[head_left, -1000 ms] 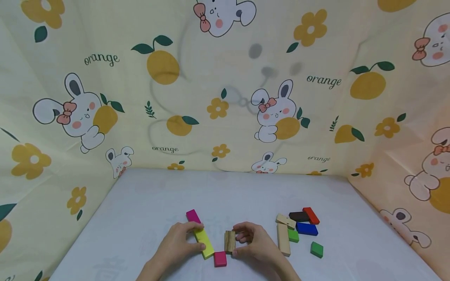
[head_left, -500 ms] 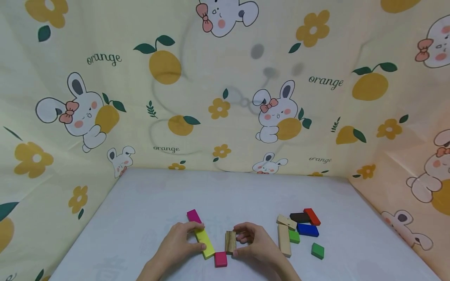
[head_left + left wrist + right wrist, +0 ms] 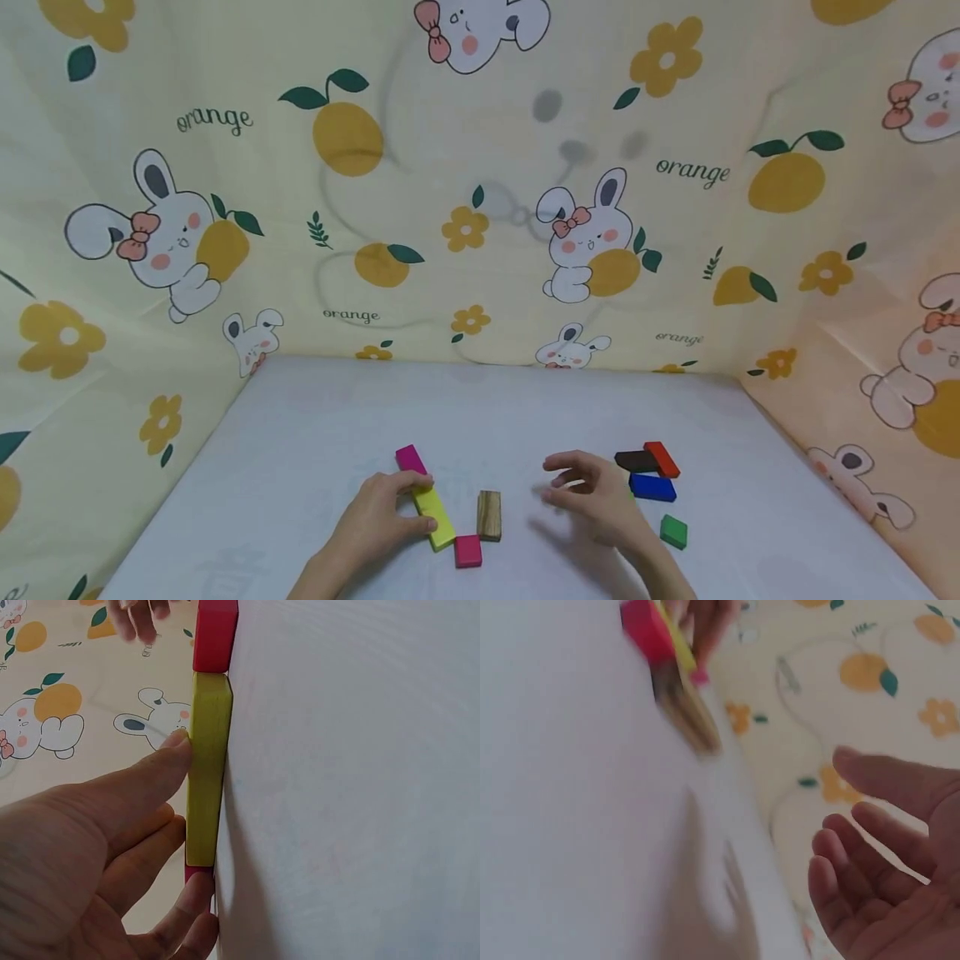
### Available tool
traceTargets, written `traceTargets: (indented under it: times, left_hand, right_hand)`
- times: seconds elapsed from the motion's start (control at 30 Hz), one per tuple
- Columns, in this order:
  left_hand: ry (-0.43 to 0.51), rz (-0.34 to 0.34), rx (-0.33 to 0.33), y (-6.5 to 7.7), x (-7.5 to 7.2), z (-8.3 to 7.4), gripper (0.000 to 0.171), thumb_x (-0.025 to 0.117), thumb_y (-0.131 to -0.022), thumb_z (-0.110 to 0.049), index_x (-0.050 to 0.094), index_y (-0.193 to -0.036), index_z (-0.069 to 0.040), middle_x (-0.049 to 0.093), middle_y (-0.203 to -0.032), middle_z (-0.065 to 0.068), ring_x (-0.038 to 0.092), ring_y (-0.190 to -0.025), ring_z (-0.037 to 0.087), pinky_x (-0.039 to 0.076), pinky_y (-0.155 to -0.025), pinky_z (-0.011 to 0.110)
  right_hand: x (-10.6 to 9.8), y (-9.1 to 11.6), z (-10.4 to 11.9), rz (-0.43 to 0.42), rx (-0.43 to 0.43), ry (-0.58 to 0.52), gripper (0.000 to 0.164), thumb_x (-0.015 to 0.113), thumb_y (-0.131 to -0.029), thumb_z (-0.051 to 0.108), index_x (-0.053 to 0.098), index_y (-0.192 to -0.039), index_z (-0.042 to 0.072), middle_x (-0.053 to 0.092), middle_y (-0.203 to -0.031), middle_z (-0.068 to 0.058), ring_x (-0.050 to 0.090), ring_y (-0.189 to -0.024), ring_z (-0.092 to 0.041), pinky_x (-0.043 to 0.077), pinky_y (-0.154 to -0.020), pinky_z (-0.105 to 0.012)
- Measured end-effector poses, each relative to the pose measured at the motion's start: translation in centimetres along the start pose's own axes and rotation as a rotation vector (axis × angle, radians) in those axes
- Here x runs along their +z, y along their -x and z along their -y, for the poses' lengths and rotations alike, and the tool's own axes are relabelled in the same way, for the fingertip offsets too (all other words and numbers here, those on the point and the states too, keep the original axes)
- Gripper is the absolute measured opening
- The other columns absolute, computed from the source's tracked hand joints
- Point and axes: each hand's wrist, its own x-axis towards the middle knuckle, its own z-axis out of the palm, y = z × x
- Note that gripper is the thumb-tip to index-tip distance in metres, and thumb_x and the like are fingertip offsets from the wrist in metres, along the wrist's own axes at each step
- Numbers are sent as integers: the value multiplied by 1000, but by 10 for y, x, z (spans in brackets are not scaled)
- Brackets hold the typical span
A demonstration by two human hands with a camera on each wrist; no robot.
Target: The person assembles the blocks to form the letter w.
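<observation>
In the head view my left hand (image 3: 378, 512) touches a yellow block (image 3: 433, 518), thumb on its middle and forefinger where it meets a magenta block (image 3: 410, 459). The left wrist view shows the thumb tip against the yellow block (image 3: 208, 769), other fingers at its far end. A pinkish-red square block (image 3: 468, 552) sits at the yellow block's near end. Beside that lies a brown wood-grain block (image 3: 489, 515). My right hand (image 3: 596, 492) hovers empty to the right, thumb and fingers apart, overlapping part of the block pile; the right wrist view shows its loosely bent fingers (image 3: 840, 877).
Behind the right hand lie a dark block (image 3: 635, 461), a red block (image 3: 662, 459) and a blue block (image 3: 652, 487). A green block (image 3: 674, 531) lies nearer. The white tabletop (image 3: 322, 417) meets a printed cloth (image 3: 420, 208) at the back and sides.
My right hand has left the wood-grain block and moved right, now covering the pale wooden blocks and most of one green block. The left hand stays on the yellow block.
</observation>
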Motion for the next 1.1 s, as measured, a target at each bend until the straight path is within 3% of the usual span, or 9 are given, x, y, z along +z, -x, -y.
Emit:
traceTargets:
  times: [0.1, 0.27, 0.4, 0.57, 0.73, 0.93, 1.1]
  left_hand:
    - [8, 8, -10, 1, 0, -1, 49, 88, -73, -33, 71, -116, -17, 66, -113, -5, 55, -108, 25, 45, -95, 54]
    - [16, 13, -15, 1, 0, -3, 50, 87, -73, -34, 70, -117, -17, 66, -113, -6, 54, -107, 23, 47, -94, 53]
    - [26, 17, -27, 0, 1, -4, 50, 87, -73, -35, 70, -117, -18, 65, -112, -6, 54, -106, 22, 47, -93, 52]
    - [14, 16, -29, 0, 0, -4, 50, 87, -73, -34, 70, -117, -18, 65, -112, -5, 54, -107, 24, 47, -93, 54]
    - [19, 21, -18, -1, -1, -2, 50, 87, -73, -34, 70, -117, -17, 66, -112, -5, 54, -106, 24, 46, -93, 54]
    - [37, 29, -50, 0, 1, 0, 50, 87, -73, -34, 70, -116, -17, 64, -110, -5, 52, -104, 23, 47, -92, 54]
    - [33, 26, -38, -1, 2, 0, 49, 87, -73, -34, 70, -116, -17, 64, -110, -6, 52, -102, 22, 49, -90, 53]
  right_hand:
    - [-38, -2, -9, 15, -35, 78, 44, 82, -81, 18, 66, -120, 5, 67, -114, -13, 63, -97, -26, 54, -81, -30]
    - [-110, -19, -25, 197, -149, 237, 44, 80, -83, 12, 63, -124, 3, 64, -119, -14, 59, -104, -35, 54, -85, -38]
    - [-144, -37, -33, 318, -175, 303, 51, 78, -82, 4, 62, -131, 8, 60, -129, -10, 51, -116, -42, 50, -90, -51]
    - [-151, -56, -48, 442, -174, 319, 60, 78, -82, 5, 58, -137, 15, 54, -138, -6, 46, -123, -43, 45, -92, -59]
    - [-147, -70, -55, 545, -185, 251, 61, 77, -81, 0, 58, -137, 14, 55, -138, -4, 47, -124, -38, 42, -97, -58]
    - [-142, -85, -56, 678, -170, 203, 66, 75, -78, -6, 56, -139, 11, 55, -138, -7, 47, -122, -38, 44, -98, -52]
    - [-143, -90, -61, 688, -162, 212, 65, 77, -77, -5, 58, -137, 10, 57, -137, -8, 48, -120, -37, 41, -99, -54]
